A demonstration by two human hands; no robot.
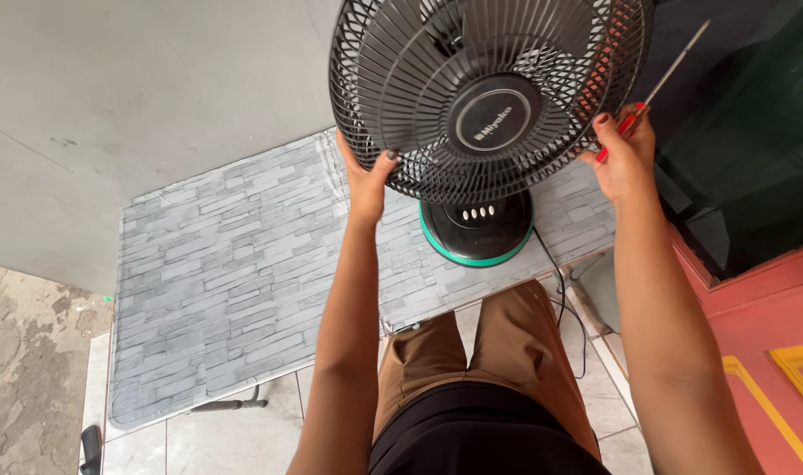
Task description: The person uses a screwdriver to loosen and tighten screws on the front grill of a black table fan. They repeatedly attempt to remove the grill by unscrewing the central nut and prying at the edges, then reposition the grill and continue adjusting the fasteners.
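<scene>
A black table fan fills the top middle, its round wire grille (419, 79) facing me. Its base (477, 230), black with a green rim and a row of white buttons, stands on a low table. My left hand (366, 180) grips the grille's lower left rim. My right hand (624, 154) presses on the grille's right rim while holding a screwdriver (674, 66) with a red handle, its metal shaft pointing up and to the right.
The table (234, 281) has a grey stone-brick pattern top. A black cord (560, 295) runs from the base down to the tiled floor. A dark glass panel (753, 132) and a red door with yellow trim (771, 352) stand at the right. My knees are below the table edge.
</scene>
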